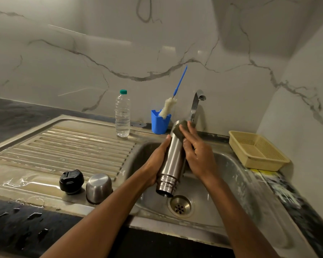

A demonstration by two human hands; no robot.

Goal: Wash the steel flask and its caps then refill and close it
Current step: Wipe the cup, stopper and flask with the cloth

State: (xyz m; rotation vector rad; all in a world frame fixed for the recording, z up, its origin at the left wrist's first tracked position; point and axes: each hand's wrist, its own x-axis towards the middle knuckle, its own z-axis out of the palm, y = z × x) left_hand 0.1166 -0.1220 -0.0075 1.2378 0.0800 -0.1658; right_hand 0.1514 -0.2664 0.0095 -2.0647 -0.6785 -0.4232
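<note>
A person holds a brushed stainless-steel flask (pixel 172 157) tilted over the stainless-steel sink basin (pixel 237 175), its open threaded mouth pointing down toward the round metal drain (pixel 180 205) and its base raised toward the chrome tap (pixel 196 104). The left hand (pixel 157 164) grips the flask's lower body from the left, fingers curled round it. The right hand (pixel 196 151) presses a dark green scouring pad (pixel 180 130) against the flask's upper end, fingers laid over the pad and thumb against the steel. On the wet ribbed draining board (pixel 63 146) to the left stand the flask's two caps, side by side: a black plastic stopper cap (pixel 71 181) and a domed steel cup cap (pixel 98 188) turned mouth down. Farther back, a clear plastic water bottle with a green cap (pixel 122 114) stands near the wall, and just beside it a blue plastic holder (pixel 159 123) carries a white bottle brush with a blue handle (pixel 171 101). A beige plastic basket (pixel 257 151) sits on the dark stone bench (pixel 287 194) right of the sink, under a white marbled wall (pixel 82 53).
</note>
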